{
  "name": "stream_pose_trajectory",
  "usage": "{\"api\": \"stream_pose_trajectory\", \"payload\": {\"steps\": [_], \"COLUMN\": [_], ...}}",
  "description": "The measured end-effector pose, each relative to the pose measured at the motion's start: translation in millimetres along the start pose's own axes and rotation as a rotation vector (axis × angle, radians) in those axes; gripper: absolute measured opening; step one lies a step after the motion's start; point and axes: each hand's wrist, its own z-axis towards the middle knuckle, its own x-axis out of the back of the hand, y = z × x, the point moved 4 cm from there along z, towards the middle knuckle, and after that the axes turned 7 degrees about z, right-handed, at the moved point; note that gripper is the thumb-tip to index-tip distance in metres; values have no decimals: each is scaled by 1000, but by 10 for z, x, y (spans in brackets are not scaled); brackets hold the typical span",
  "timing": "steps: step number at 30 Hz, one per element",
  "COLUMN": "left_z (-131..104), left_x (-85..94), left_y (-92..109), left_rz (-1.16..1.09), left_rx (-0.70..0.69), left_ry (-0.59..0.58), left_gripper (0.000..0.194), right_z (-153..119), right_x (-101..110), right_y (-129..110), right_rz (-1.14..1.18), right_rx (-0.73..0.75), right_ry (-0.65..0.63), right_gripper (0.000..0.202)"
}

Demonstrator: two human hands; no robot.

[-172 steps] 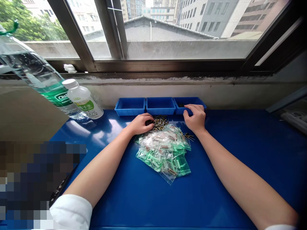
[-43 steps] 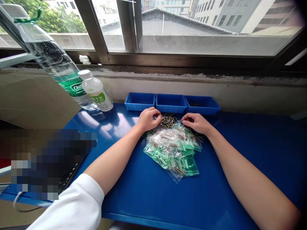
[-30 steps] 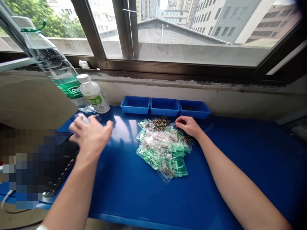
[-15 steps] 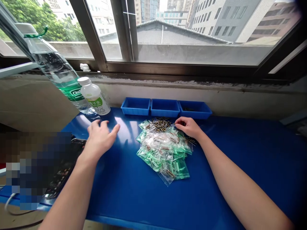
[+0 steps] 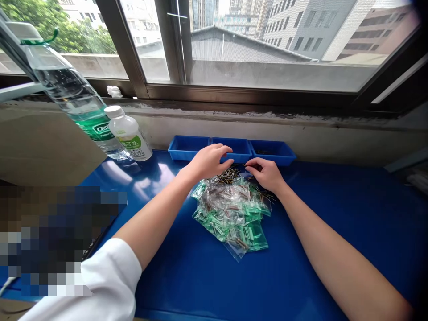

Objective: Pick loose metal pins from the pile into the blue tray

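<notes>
Small green and clear plastic bags (image 5: pixel 234 214) lie in a heap on the blue table (image 5: pixel 187 276), with brownish pieces inside. At the heap's far edge is a pile of thin metal pins (image 5: pixel 229 175). Just above that pile hovers my left hand (image 5: pixel 214 161), thumb and fingers apart, nothing visible between them. My right hand (image 5: pixel 265 174) is right of the pins, its thumb and forefinger pinched on a thin pin (image 5: pixel 245 165). More loose pins (image 5: pixel 266 195) stick out below its wrist side.
Three blue trays stand in a row by the wall: left (image 5: pixel 189 155), middle (image 5: pixel 239 158) and right (image 5: pixel 276 159), the last with some dark pins. A large water bottle (image 5: pixel 73 98) and a white bottle (image 5: pixel 129 136) stand back left. A blurred dark object lies at left.
My left hand has moved right, from the left part of the table to above the pins. My right hand has barely moved; a pin now shows at its fingertips.
</notes>
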Motion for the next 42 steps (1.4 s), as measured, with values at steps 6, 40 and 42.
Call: {"api": "stream_pose_trajectory", "payload": {"steps": [6, 40, 42], "left_z": [-66, -355, -356], "left_x": [-190, -464, -470], "left_y": [135, -586, -587], "left_rz": [-73, -180, -183], "left_rx": [-233, 246, 245], "left_ry": [27, 285, 285], "left_gripper": [26, 17, 17], "right_z": [-27, 55, 53], "right_x": [-181, 519, 517], "right_y": [-373, 305, 295], "right_rz": [-30, -412, -425], "right_rx": [88, -5, -1], "right_ry": [-117, 664, 665], "right_gripper": [17, 18, 18]}}
